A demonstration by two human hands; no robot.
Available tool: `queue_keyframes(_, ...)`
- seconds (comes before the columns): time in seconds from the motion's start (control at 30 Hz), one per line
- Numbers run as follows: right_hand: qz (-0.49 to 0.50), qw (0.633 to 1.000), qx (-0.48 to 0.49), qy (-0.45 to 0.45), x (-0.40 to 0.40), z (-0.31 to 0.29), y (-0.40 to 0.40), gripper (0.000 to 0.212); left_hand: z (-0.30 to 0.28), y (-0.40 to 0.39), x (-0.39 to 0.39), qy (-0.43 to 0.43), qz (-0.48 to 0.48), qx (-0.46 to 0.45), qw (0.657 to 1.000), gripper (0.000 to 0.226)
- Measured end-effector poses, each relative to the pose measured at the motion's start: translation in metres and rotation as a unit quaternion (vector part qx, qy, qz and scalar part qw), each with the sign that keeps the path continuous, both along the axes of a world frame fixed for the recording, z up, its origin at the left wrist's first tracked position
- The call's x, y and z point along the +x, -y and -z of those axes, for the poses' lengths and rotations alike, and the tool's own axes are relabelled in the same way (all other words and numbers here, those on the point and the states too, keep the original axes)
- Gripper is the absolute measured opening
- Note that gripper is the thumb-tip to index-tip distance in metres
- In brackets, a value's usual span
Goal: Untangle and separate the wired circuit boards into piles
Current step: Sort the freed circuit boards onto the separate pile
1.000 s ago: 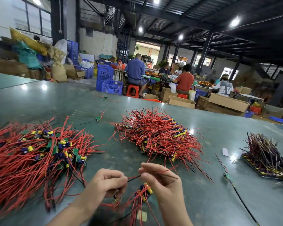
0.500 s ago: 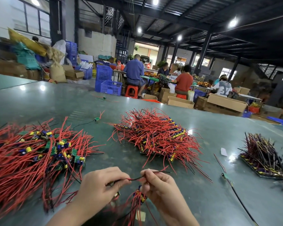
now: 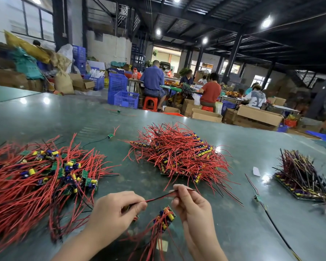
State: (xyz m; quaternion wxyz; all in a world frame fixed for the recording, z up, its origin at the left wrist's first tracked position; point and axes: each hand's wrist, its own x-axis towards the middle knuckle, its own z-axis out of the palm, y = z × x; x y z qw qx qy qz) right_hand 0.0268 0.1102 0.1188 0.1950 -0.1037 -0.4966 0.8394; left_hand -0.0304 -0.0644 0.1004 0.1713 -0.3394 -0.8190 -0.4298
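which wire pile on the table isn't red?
The far-right pile: its wires are dark purple and yellowish. The left pile and the middle pile are both bright red with a few black wires.

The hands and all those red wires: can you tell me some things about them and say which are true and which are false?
1. Both hands pinch one thin wire stretched between them. True.
2. The left hand lies flat on the table. False: its fingers are curled round the wire.
3. A small bunch of boards sits below the right hand. True.
4. The pile on the far right is bright red. False: its wires look dark, purplish and yellow.
5. The middle pile has red wires. True.
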Motion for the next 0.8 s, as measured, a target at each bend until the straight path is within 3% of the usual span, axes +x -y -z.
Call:
queue_keyframes(0.17, 0.007, 1.0, -0.014, -0.011, -0.001, 0.001, 0.001, 0.02, 0.003, 0.001, 0.002, 0.041, 0.012, -0.003, 0.999, 0.024)
queue_keyframes(0.27, 0.088, 0.996, 0.001, -0.033, -0.005, 0.0, -0.003, 0.016, 0.002, -0.004, 0.006, 0.169, 0.1, 0.115, 0.974, 0.028)
queue_keyframes(0.4, 0.087, 0.995, -0.023, -0.043, -0.004, -0.002, -0.001, 0.018, -0.005, -0.005, 0.003, 0.23, 0.078, 0.265, 0.933, 0.033)
queue_keyframes(0.5, 0.024, 0.999, -0.01, -0.02, -0.002, -0.003, 0.006, 0.021, -0.008, -0.004, 0.001, 0.204, 0.055, 0.301, 0.93, 0.035)
queue_keyframes(0.63, -0.098, 0.99, 0.088, 0.041, -0.001, 0.002, 0.018, 0.021, -0.008, -0.007, 0.006, 0.152, 0.061, 0.33, 0.93, 0.044)
queue_keyframes(0.8, -0.196, 0.974, 0.1, 0.051, 0.001, 0.002, 0.027, 0.03, -0.005, -0.012, 0.012, -0.008, 0.123, 0.339, 0.933, 0.029)
